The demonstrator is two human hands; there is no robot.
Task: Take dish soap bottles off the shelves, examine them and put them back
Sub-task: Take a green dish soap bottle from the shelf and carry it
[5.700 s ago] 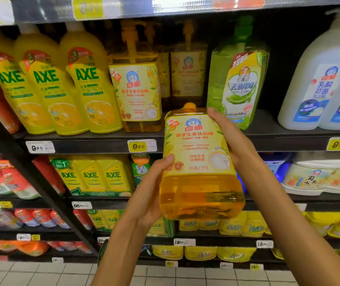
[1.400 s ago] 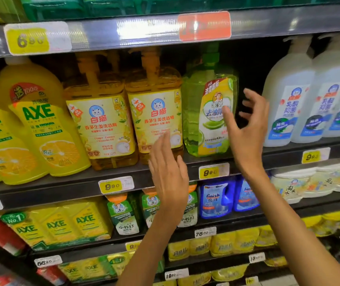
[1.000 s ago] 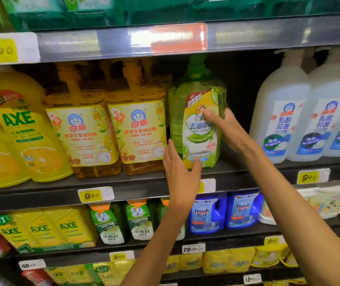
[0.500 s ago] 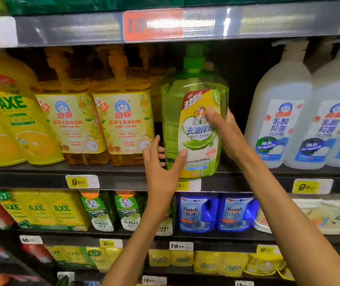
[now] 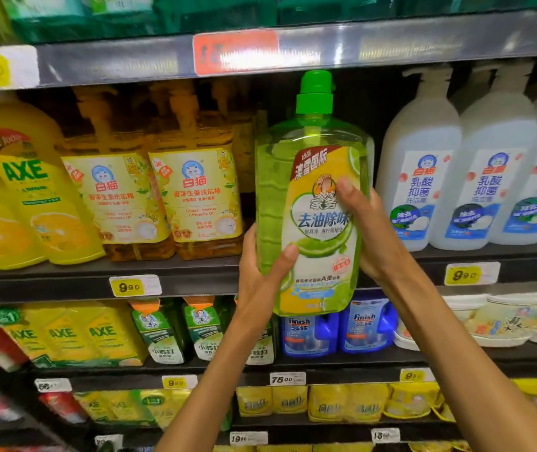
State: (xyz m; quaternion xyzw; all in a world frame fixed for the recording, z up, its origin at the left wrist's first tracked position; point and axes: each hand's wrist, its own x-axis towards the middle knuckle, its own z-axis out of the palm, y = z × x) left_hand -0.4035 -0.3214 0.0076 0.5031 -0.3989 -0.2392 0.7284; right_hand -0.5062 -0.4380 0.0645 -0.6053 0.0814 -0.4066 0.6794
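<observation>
Closest to the camera, both forearms reach up from the bottom edge. The left hand (image 5: pixel 260 282) grips the lower left side of the green dish soap bottle (image 5: pixel 312 203), thumb laid across the front near the label's bottom corner. The right hand (image 5: pixel 371 236) wraps around the bottle's right edge, thumb pressed on the label just under the little cartoon figure. So the bottle is held upright in the air between the two hands, in front of the shelf edge (image 5: pixel 195 282), its base hanging below that edge and its green cap (image 5: pixel 315 91) up near the shelf rail above.

Behind it on the shelf: two amber pump bottles (image 5: pixel 195 197) just to the left, yellow AXE bottles (image 5: pixel 32 190) further left, and white pump bottles (image 5: pixel 423 177) on the right. One shelf down sit blue Finish bottles (image 5: pixel 309 334) and green pouches (image 5: pixel 159 331).
</observation>
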